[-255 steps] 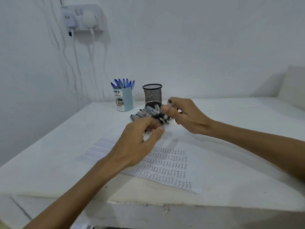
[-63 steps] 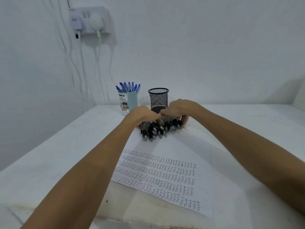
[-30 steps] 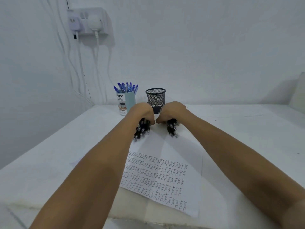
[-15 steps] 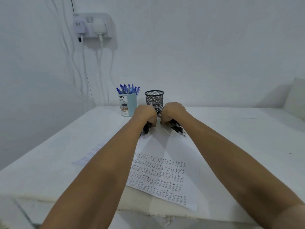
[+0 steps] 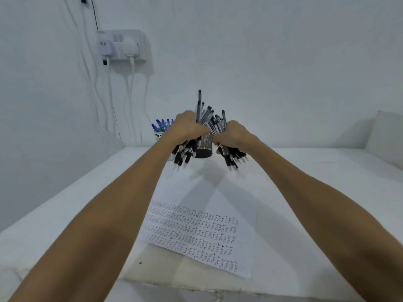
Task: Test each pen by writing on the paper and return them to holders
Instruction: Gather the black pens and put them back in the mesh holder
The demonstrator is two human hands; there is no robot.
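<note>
Pens [image 5: 207, 116], slim, black-gripped; left hand [image 5: 188, 129] and right hand [image 5: 235, 134] each clench a bundle, flanking cylindrical mesh holder [image 5: 204, 147].

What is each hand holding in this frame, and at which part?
The left hand grips one bundle of black pens, the right hand a second bundle, each round the middle of the barrels, with both ends sticking out.
</note>
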